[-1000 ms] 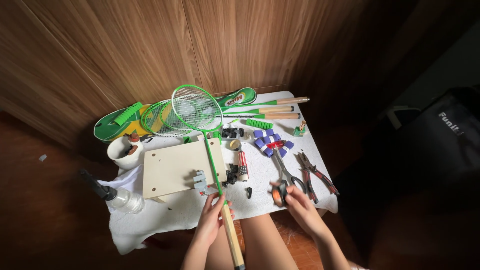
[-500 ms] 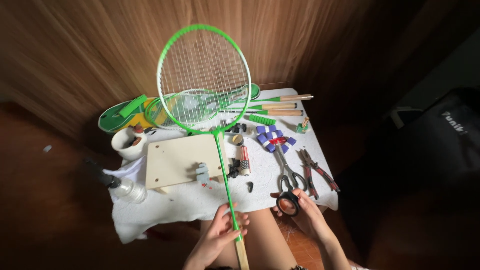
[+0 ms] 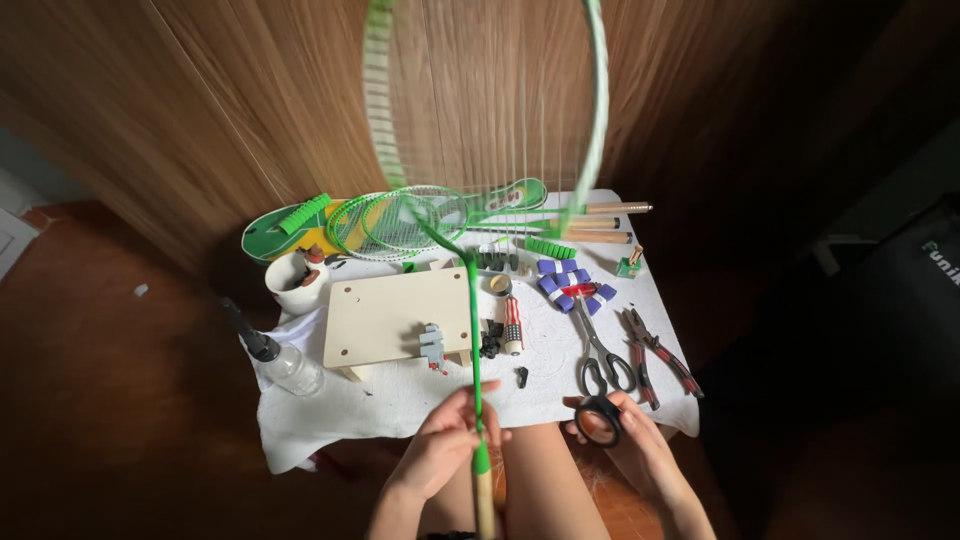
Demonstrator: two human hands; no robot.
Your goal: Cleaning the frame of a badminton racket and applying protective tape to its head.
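The left hand (image 3: 445,445) gripped the green-framed badminton racket (image 3: 474,330) at its shaft, head raised toward twelve o'clock above the white-clothed surface (image 3: 330,425), while the right hand (image 3: 635,450), at three o'clock, held a black tape roll (image 3: 599,420) ready beside the handle.

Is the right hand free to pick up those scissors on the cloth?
Probably not right away: the right hand holds a roll of black tape. The scissors lie just ahead of it with nothing between, so the way looks open.
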